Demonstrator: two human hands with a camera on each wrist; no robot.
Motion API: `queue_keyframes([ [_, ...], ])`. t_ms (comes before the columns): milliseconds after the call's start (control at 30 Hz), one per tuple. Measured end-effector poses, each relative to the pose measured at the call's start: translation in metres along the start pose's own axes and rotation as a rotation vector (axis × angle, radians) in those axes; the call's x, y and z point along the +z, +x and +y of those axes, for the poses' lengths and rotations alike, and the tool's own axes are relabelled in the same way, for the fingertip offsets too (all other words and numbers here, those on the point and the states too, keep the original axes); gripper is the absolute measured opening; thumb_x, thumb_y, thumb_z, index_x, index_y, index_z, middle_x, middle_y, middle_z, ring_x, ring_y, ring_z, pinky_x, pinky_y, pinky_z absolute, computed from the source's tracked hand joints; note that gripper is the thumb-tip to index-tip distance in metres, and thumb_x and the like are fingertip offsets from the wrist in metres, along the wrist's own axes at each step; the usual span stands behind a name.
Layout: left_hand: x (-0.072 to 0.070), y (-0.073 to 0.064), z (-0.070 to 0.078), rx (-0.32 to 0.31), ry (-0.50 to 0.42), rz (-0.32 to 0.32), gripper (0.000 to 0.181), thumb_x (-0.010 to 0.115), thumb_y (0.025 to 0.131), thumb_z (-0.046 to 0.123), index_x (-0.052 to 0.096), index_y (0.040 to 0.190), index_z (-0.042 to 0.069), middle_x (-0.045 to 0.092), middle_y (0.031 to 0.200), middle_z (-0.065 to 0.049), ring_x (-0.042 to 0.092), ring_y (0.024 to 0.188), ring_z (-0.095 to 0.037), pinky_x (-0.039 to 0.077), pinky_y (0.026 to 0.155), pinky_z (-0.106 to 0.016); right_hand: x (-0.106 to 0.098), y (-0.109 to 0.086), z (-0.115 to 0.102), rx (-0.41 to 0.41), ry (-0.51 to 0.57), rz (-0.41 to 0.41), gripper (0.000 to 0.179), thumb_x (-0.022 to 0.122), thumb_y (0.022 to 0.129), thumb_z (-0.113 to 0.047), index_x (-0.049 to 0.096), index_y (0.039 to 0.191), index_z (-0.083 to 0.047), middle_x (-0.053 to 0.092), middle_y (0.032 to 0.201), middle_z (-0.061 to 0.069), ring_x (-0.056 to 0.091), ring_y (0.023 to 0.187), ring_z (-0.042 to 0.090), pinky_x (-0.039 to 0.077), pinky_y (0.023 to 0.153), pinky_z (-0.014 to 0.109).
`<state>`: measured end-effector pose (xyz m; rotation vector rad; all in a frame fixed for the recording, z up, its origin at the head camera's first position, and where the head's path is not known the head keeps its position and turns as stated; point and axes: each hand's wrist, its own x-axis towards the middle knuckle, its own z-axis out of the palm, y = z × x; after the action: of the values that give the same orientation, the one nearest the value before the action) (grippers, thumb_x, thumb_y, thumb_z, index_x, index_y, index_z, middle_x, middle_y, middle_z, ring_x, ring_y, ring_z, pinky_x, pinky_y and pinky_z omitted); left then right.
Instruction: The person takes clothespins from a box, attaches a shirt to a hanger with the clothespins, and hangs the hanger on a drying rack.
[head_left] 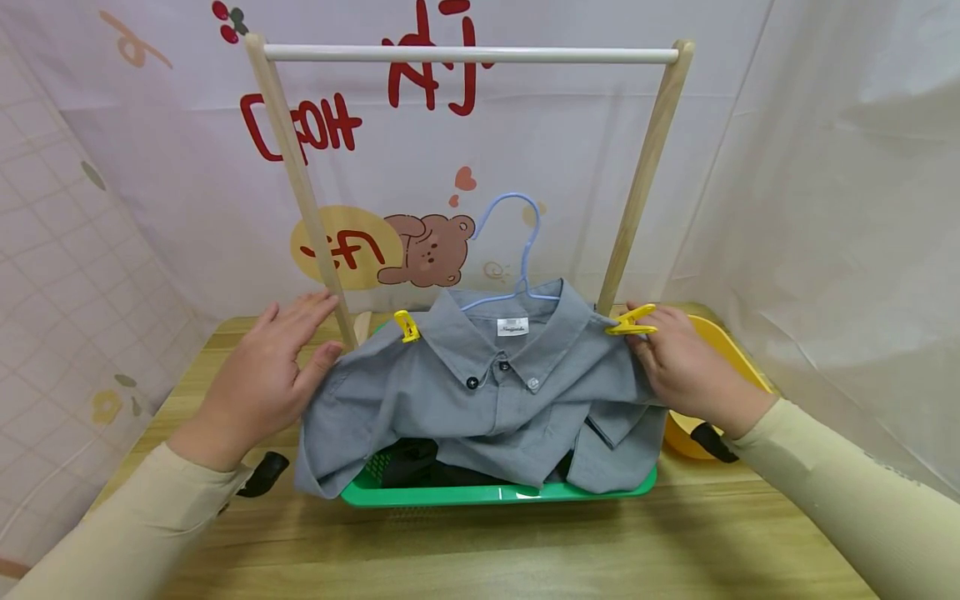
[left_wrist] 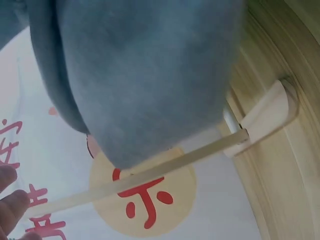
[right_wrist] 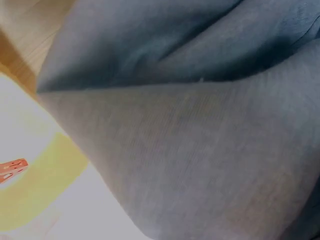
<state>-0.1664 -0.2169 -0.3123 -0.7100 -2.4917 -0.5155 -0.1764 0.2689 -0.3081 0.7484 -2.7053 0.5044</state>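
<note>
A grey collared shirt (head_left: 498,392) hangs on a light-blue hanger (head_left: 528,242) above a green basket (head_left: 495,497). Yellow clips sit at both shoulders, a left one (head_left: 407,326) and a right one (head_left: 632,321). My left hand (head_left: 273,371) is beside the left shoulder, its fingers extended toward the rack post and its thumb right at the cloth. With fingers behind the right clip and thumb against the fabric, my right hand (head_left: 686,354) holds the shirt at the right shoulder. Grey cloth (right_wrist: 180,150) fills much of the right wrist view, which hides that hand.
A wooden rack with a white crossbar (head_left: 472,54) stands behind the shirt; its left foot (left_wrist: 270,110) rests on the wooden table (head_left: 480,554). Dark cloth (head_left: 412,462) lies in the green basket. A yellow container (head_left: 723,346) is at the right, near a printed backdrop.
</note>
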Motion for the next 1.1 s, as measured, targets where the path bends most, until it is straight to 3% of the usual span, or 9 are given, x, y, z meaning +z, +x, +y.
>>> queue_keyframes([
  [400,-0.002,-0.004,-0.012,-0.100,0.069,-0.121,0.059,0.050,0.112,0.037,0.043,0.160,0.003,0.045,0.162,-0.027,0.041,0.150,-0.051,0.024,0.124,-0.070,-0.002,-0.005,0.010,0.014,-0.027,0.033,0.022,0.053,0.107,0.000,0.066,0.122,0.008,0.055,0.144,0.039,0.047,0.136,0.057,0.034,0.114,0.067],
  [700,0.004,-0.003,-0.018,-0.204,0.107,-0.334,0.067,0.042,0.113,0.045,0.034,0.164,0.002,0.037,0.167,-0.026,0.032,0.154,-0.052,0.019,0.123,-0.074,-0.005,-0.010,0.023,-0.006,-0.039,0.079,0.026,0.054,0.105,0.004,0.065,0.126,0.011,0.055,0.143,0.041,0.049,0.132,0.057,0.031,0.112,0.066],
  [900,0.007,-0.005,-0.022,-0.217,0.105,-0.358,0.065,0.038,0.114,0.044,0.034,0.164,0.002,0.036,0.167,-0.026,0.031,0.155,-0.052,0.017,0.123,-0.075,-0.010,-0.013,0.039,0.012,-0.013,0.096,0.027,0.051,0.105,0.006,0.064,0.126,0.016,0.055,0.140,0.044,0.047,0.133,0.059,0.028,0.112,0.069],
  [1100,0.007,-0.006,-0.024,-0.224,0.097,-0.363,0.064,0.037,0.115,0.043,0.034,0.164,0.002,0.036,0.167,-0.026,0.031,0.155,-0.053,0.017,0.122,-0.075,-0.022,-0.017,0.054,0.060,-0.061,0.091,0.031,0.046,0.108,0.003,0.061,0.129,0.020,0.055,0.139,0.043,0.046,0.133,0.059,0.027,0.116,0.068],
])
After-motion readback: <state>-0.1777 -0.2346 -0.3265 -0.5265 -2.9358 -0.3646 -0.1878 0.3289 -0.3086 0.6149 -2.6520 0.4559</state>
